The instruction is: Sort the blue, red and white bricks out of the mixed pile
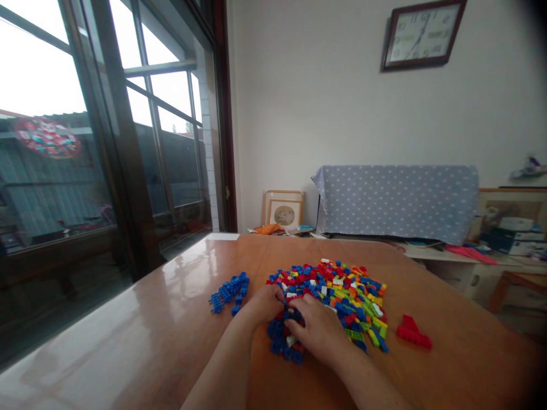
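Take the big pile of toy bricks point(337, 282) on the table point(171, 347) as the middle of a clock. The left hand point(269, 303) is at nine o'clock, fingers curled in. I cannot tell if it has a brick. The right hand point(315, 323) is near seven o'clock, with its thumb and fingers bent over dark blue bits. I cannot tell if it grips one. Blue round pieces point(277, 337) lie at eight o'clock, just beside both hands.

The right arm is close to the pile, so a bump could push bricks all over. The round pieces might roll if a hand knocks them. The left arm could brush the blue bricks point(229, 289) at nine o'clock and mix them up. The red bricks point(413, 332) at four o'clock look safer, well apart.

I see no brand names. The wall clock point(423, 35) at one o'clock has numbers, but they are blurry. The round sticker point(47, 138) at ten o'clock has no words I can read.
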`<state>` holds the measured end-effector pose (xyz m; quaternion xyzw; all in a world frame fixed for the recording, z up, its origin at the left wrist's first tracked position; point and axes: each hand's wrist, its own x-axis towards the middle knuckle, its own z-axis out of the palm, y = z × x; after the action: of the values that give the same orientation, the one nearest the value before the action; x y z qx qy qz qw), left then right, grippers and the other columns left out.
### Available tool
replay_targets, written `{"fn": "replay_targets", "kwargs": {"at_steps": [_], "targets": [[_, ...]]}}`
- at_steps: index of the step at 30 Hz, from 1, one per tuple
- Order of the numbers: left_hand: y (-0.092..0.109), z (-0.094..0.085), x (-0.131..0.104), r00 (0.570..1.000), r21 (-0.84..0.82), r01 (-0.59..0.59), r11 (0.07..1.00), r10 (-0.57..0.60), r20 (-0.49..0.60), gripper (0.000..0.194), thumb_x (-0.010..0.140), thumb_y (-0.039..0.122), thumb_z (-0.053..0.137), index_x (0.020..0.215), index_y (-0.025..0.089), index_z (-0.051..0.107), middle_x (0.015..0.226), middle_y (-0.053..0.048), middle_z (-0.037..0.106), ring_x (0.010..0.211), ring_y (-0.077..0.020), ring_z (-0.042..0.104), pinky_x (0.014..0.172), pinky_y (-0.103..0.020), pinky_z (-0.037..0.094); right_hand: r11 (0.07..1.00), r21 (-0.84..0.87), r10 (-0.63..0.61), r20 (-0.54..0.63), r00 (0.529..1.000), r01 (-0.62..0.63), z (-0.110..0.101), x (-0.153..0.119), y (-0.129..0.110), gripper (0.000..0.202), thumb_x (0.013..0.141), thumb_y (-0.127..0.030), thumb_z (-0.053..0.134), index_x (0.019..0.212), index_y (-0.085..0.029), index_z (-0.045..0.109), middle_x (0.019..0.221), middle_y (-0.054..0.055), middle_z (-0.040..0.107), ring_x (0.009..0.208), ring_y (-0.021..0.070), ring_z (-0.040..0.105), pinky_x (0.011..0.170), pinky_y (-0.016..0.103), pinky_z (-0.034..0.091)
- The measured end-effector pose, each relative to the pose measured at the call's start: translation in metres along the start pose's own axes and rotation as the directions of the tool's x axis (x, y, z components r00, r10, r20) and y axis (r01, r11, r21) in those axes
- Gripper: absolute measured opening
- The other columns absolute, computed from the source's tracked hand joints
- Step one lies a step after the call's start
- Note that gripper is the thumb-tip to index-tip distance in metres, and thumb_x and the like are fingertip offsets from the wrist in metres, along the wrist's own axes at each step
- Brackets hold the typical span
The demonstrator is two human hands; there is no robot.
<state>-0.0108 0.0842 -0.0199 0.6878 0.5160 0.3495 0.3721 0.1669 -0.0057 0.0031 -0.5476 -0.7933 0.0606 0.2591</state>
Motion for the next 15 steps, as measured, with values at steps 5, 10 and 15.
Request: {"fn": "replay_targets", "kwargs": {"at_steps": [5,10,15], "targets": [[-0.002,-0.002,0.001,1.0,0.05,0.006,0.999,-0.007,0.022,0.021,0.055,0.001,0.062,0.064,0.019,0.067,0.054,0.005,0.056,0.053,-0.0109,0.045,0.048,-0.019,0.025,0.995,-0.095,0.003,0.056,0.998,0.003,0.003,0.003,-0.004,0.02,0.086,-0.04,0.064,0.101,-0.027,0.067,0.101,0.004,0.062,0.094,0.0214,0.061,0.07,0.029,0.033],[-0.001,-0.004,0.005,0.998,0.105,0.005,0.995,-0.011,0.058,0.017,0.057,0.005,0.06,0.067,0.017,0.066,0.055,0.005,0.056,0.055,-0.0116,0.047,0.051,-0.021,0.028,0.993,-0.116,0.041,0.088,0.995,-0.031,0.006,0.005,-0.004,0.017,0.088,-0.037,0.061,0.1,-0.026,0.067,0.102,0.003,0.062,0.098,0.0199,0.059,0.073,0.028,0.034],[0.002,-0.003,0.004,0.998,0.092,0.014,0.996,-0.02,0.067,0.018,0.06,0.01,0.059,0.072,0.017,0.071,0.059,0.003,0.06,0.057,-0.0127,0.049,0.053,-0.023,0.031,0.997,-0.073,0.027,0.029,0.999,-0.024,0.011,0.005,-0.002,0.014,0.085,-0.03,0.061,0.097,-0.026,0.067,0.099,0.002,0.063,0.093,0.0187,0.06,0.072,0.028,0.033]]}}
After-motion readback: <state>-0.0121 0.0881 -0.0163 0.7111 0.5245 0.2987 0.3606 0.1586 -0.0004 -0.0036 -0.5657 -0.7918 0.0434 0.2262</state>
